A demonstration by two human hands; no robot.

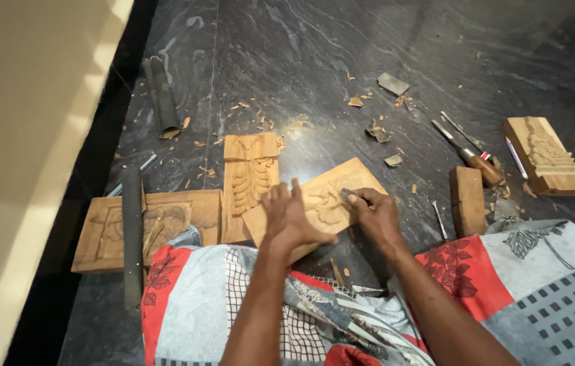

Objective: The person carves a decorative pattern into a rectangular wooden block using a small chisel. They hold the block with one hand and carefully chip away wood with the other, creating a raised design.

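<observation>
Nearest you, a patterned cloth (pixel 287 318) covers your lap, with both forearms reaching out over it. Your left hand (pixel 289 220) lies flat, fingers spread, pressing on the near corner of the carved wood panel (pixel 321 203); it clamps rather than grips. Your right hand (pixel 377 215) is curled shut round a small carving tool (pixel 350 197), its tip resting on the relief at the panel's middle. The panel rests tilted on the dark stone floor (pixel 314 61), just ahead of your knees. Judge it stiff, light and dry: it should slide on polished stone unless weighted, and the raised relief is likely to chip. Take hold by the plain outer border, never across the carving.

At 11 o'clock stands a second carved panel (pixel 250 179), touching the first. At 9 o'clock lies a flat carved board (pixel 159 227), with a long dark bar (pixel 132 237) across it. At 2 o'clock sit a plain wood block (pixel 468 200), chisels (pixel 467 146) and a carved bracket (pixel 548 156). Wood chips (pixel 253 115) scatter beyond.
</observation>
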